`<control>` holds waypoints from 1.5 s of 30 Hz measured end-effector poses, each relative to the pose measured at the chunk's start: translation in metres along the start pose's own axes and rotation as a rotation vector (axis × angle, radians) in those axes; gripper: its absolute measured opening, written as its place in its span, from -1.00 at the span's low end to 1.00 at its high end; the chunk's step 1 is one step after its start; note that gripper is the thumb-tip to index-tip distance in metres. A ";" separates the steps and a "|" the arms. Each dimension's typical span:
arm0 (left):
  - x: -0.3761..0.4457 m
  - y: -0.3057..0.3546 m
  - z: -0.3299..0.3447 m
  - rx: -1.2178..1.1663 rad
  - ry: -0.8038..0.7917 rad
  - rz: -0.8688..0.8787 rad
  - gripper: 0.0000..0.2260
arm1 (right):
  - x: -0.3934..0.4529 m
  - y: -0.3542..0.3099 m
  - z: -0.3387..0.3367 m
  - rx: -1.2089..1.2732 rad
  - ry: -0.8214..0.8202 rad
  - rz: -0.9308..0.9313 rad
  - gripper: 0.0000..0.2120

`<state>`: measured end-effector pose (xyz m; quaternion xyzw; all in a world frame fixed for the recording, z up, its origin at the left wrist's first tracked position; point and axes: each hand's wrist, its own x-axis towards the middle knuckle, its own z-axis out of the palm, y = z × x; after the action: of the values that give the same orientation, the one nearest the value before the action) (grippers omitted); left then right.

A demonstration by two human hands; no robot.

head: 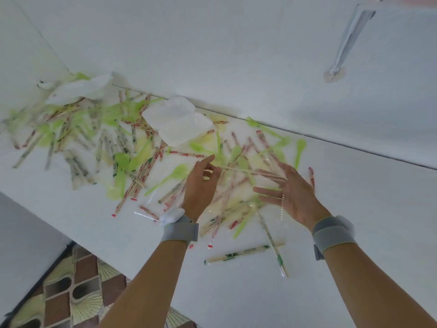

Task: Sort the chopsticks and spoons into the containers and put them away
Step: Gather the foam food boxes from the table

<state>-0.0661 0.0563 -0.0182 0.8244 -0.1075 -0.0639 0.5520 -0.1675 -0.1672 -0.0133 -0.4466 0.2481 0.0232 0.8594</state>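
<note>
Two bare forearms come in from six o'clock, each with a grey wrist strap point(332, 232), and reach over a white table point(354, 209). The left hand point(201, 185) has its thumb and fingers curled, pinching one end of a pair of bare wooden chopsticks point(248, 171) that runs across toward three o'clock; the far end lies against the fingers of the right hand point(293, 195), which is spread wide with fingers straight, gripping nothing. Beneath and beyond the hands, from nine to one o'clock, wrapped chopsticks and green plastic spoons point(123, 162) lie scattered and overlapping. A white lidded container point(177, 121) sits at twelve o'clock among them. One green-printed wrapped pair point(236, 254) lies apart between the forearms.
</note>
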 end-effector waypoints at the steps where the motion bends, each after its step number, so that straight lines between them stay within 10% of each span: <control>1: -0.004 -0.003 -0.005 0.013 0.052 -0.013 -0.70 | -0.001 0.003 0.000 -0.024 0.013 0.002 -0.59; 9: -0.012 -0.052 -0.067 0.343 0.373 -0.126 -0.68 | -0.012 0.017 0.008 -0.107 0.055 0.027 -0.61; 28: 0.011 -0.078 -0.096 0.668 0.234 -0.328 -0.43 | -0.033 0.040 0.019 -0.127 0.208 0.015 -0.77; 39: 0.042 -0.053 -0.118 0.672 0.129 0.037 -0.48 | -0.039 0.037 0.020 -0.138 0.212 -0.004 -0.79; 45: -0.019 -0.061 -0.101 0.574 0.375 -0.243 -0.45 | -0.032 0.038 0.017 -0.142 0.182 0.010 -0.80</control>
<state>-0.0554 0.1741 -0.0358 0.9499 0.0807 0.0562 0.2966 -0.1985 -0.1252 -0.0197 -0.5054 0.3252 0.0045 0.7993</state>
